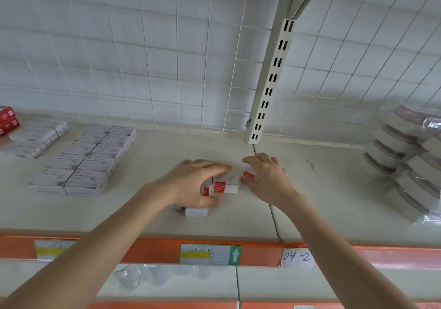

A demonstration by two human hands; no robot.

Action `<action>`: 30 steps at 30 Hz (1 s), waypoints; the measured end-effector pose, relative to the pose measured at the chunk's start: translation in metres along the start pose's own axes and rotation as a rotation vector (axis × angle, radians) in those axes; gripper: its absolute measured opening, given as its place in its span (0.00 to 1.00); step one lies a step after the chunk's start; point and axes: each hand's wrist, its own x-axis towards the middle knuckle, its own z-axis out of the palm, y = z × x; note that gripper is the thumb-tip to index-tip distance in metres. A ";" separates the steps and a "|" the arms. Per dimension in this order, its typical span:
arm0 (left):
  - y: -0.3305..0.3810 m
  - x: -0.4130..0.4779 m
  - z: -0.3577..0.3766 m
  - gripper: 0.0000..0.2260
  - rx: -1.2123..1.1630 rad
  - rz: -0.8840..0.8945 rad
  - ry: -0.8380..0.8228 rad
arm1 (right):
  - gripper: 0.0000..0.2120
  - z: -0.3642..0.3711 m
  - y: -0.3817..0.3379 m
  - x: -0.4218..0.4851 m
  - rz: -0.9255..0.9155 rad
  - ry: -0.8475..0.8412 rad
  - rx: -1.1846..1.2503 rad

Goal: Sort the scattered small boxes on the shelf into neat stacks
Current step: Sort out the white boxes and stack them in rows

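A few small white-and-red boxes lie together in the middle of the cream shelf (152,218). My left hand (193,182) curls over the left part of the cluster, thumb under, fingers reaching across a white-and-red box (225,185) that lies between my hands. My right hand (267,177) grips another small red-ended box (247,174) at the right of the cluster. One more white box (196,212) lies flat just in front of my left hand, partly hidden by it.
Neat rows of white paper-clip boxes (88,158) fill the shelf's left; more white boxes (35,136) and red boxes (8,120) lie beyond. Plastic-wrapped round packs (405,163) are stacked at right. A slotted upright (269,84) and wire grid stand behind. An orange price rail (257,252) edges the front.
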 end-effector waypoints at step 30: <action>-0.015 -0.079 0.026 0.34 -0.260 -0.347 0.333 | 0.16 0.030 -0.054 -0.013 -0.469 0.130 0.249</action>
